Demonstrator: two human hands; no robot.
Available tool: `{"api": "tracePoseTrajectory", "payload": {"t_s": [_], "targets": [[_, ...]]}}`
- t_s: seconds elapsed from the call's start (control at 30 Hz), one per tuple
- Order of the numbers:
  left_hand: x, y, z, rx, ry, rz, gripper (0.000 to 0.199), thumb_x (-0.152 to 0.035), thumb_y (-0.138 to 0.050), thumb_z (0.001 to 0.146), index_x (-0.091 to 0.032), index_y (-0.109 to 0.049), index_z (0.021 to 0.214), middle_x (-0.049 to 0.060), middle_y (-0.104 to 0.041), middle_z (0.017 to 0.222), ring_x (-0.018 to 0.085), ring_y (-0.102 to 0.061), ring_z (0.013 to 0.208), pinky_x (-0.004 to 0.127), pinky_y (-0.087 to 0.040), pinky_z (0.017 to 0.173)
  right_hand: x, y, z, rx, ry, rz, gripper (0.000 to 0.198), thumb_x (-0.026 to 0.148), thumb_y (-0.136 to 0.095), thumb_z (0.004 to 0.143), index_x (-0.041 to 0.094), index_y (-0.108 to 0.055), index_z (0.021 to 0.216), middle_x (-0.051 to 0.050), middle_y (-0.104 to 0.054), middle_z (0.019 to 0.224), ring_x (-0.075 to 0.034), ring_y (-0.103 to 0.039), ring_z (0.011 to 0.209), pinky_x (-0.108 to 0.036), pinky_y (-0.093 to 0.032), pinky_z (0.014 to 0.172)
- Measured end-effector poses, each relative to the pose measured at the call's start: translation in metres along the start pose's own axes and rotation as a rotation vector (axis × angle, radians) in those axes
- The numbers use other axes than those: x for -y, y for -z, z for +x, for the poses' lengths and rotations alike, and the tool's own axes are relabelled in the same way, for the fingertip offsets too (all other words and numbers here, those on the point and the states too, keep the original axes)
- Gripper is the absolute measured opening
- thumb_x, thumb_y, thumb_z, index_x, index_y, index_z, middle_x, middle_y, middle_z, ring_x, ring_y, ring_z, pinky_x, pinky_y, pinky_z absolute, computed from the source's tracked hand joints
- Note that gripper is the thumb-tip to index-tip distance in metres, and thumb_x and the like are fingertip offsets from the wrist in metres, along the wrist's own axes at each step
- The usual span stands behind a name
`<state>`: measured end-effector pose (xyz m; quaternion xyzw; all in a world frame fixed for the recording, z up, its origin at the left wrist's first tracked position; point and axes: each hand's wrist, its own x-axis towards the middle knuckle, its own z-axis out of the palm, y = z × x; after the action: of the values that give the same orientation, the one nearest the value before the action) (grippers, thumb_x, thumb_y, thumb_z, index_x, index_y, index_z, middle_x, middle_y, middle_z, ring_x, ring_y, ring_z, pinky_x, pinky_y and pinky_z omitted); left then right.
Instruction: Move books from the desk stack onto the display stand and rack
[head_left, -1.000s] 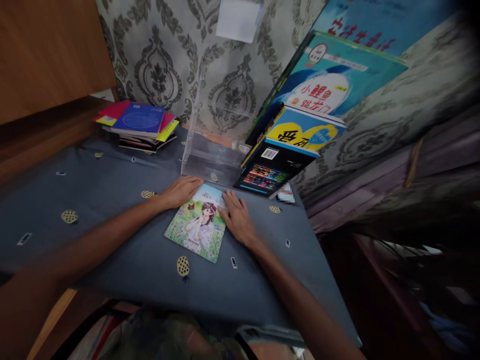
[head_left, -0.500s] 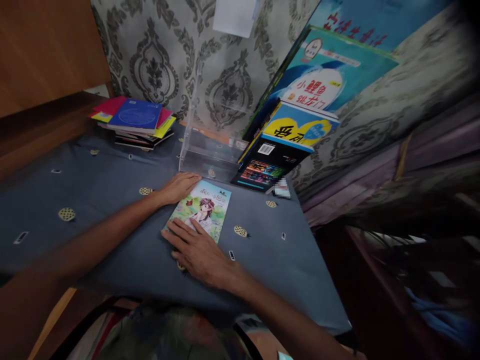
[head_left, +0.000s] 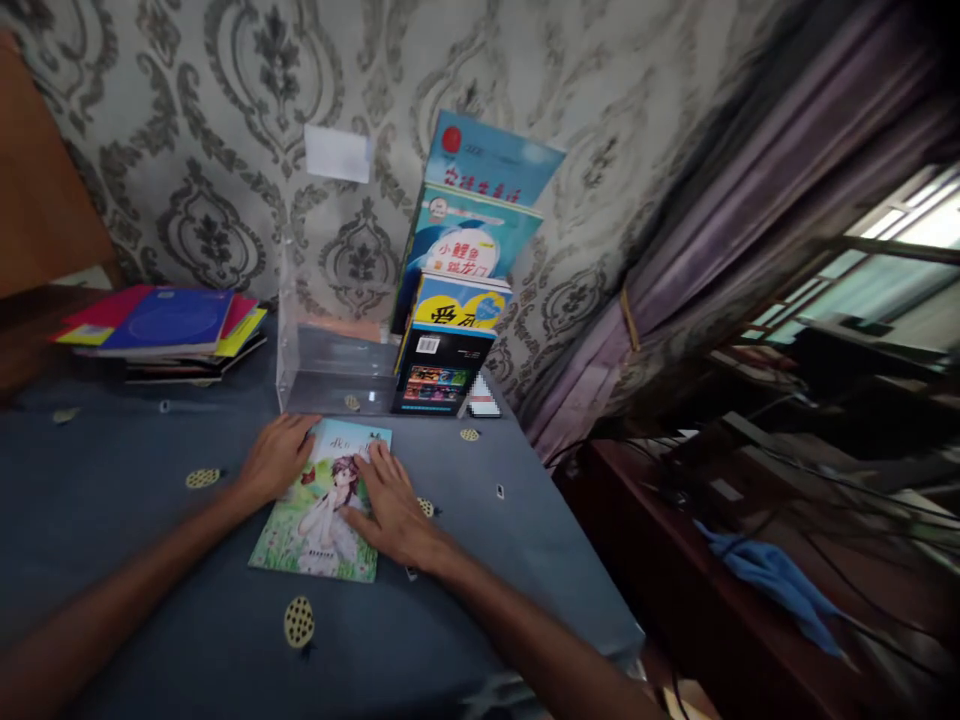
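A thin picture-covered book (head_left: pixel 319 530) with a drawn figure in a green meadow lies flat on the dark grey-blue tablecloth (head_left: pixel 187 620). Along its upper left edge rests my left hand (head_left: pixel 279 458), fingers stretched out toward the top corner. My right hand (head_left: pixel 394 512) lies flat across the book's right side, fingers spread over the cover and its upper right edge. Neither hand is wrapped round anything. Just beyond the book stands a clear plastic book rack (head_left: pixel 288 350).
Tiered books, a black one (head_left: pixel 442 370) in front, stand in the rack's right side. At the back left is a stack of books topped by a blue one (head_left: pixel 176 320). Past the table's right edge, a dark red surface (head_left: pixel 637 540) holds cables and a blue cloth (head_left: pixel 772 590).
My right hand has moved from the book's lower part up to its right side, uncovering the lower cover. My left hand stays at the upper left edge. The view has swung right.
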<state>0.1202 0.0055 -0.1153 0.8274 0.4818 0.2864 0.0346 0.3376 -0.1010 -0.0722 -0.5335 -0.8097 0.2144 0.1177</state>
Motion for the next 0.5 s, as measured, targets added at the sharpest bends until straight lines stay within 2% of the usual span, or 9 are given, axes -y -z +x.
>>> {"api": "tracePoseTrajectory", "payload": {"t_s": [0.07,0.17,0.23,0.3,0.37,0.43,0.5], "targets": [[-0.002,-0.001,-0.001,-0.026,0.073,-0.130,0.039,-0.026,-0.046,0.087,-0.018,-0.068,0.119,0.010,-0.073,0.115,0.029,-0.065,0.109,0.046,-0.049,0.101,0.000,0.000,0.003,-0.041,-0.009,0.009,0.074,0.045,-0.056,0.097,0.003,-0.033,0.153,-0.028,-0.016,0.164,-0.037,-0.006,0.154,-0.056,-0.018,0.123],[-0.004,0.002,0.004,-0.027,0.310,-0.444,0.043,-0.028,-0.056,0.076,-0.018,-0.069,0.116,0.009,-0.075,0.112,0.029,-0.068,0.105,0.044,-0.051,0.100,0.000,-0.001,0.002,-0.085,-0.005,0.021,0.072,0.044,-0.056,0.096,0.002,-0.036,0.151,-0.030,-0.018,0.163,-0.038,-0.008,0.154,-0.056,-0.019,0.123],[-0.009,0.009,0.009,-0.051,0.504,-0.709,0.045,-0.027,-0.065,0.069,-0.016,-0.068,0.113,0.010,-0.076,0.107,0.029,-0.071,0.102,0.041,-0.055,0.093,0.000,-0.002,0.001,-0.103,-0.007,0.029,0.071,0.042,-0.057,0.096,0.001,-0.037,0.150,-0.031,-0.018,0.162,-0.039,-0.009,0.153,-0.056,-0.019,0.123],[-0.022,0.019,0.012,-0.057,0.700,-0.940,0.045,-0.024,-0.071,0.066,-0.014,-0.067,0.109,0.011,-0.077,0.100,0.027,-0.074,0.093,0.035,-0.059,0.079,-0.001,-0.002,0.000,-0.124,-0.017,0.041,0.070,0.041,-0.056,0.097,0.000,-0.036,0.150,-0.031,-0.018,0.162,-0.039,-0.009,0.153,-0.056,-0.018,0.123],[-0.040,0.026,0.010,0.023,0.881,-1.104,0.039,-0.020,-0.074,0.068,-0.013,-0.067,0.106,0.011,-0.077,0.089,0.025,-0.075,0.076,0.030,-0.059,0.063,-0.002,-0.004,0.000,-0.150,-0.024,0.066,0.069,0.038,-0.052,0.098,-0.001,-0.034,0.151,-0.030,-0.017,0.163,-0.038,-0.009,0.154,-0.055,-0.018,0.124],[-0.061,0.027,0.004,0.111,0.988,-1.219,0.029,-0.018,-0.072,0.074,-0.011,-0.066,0.102,0.010,-0.075,0.077,0.024,-0.073,0.065,0.029,-0.056,0.054,-0.005,-0.008,0.001,-0.190,-0.029,0.108,0.068,0.036,-0.050,0.098,-0.002,-0.032,0.152,-0.029,-0.014,0.164,-0.037,-0.006,0.154,-0.054,-0.018,0.124],[-0.079,0.024,-0.003,0.048,1.011,-1.277,0.021,-0.019,-0.068,0.082,-0.011,-0.065,0.102,0.008,-0.073,0.070,0.023,-0.072,0.060,0.029,-0.056,0.053,-0.009,-0.013,0.002,-0.248,-0.050,0.175,0.069,0.034,-0.048,0.098,-0.003,-0.029,0.153,-0.028,-0.010,0.165,-0.036,-0.003,0.154,-0.054,-0.016,0.125]]}}
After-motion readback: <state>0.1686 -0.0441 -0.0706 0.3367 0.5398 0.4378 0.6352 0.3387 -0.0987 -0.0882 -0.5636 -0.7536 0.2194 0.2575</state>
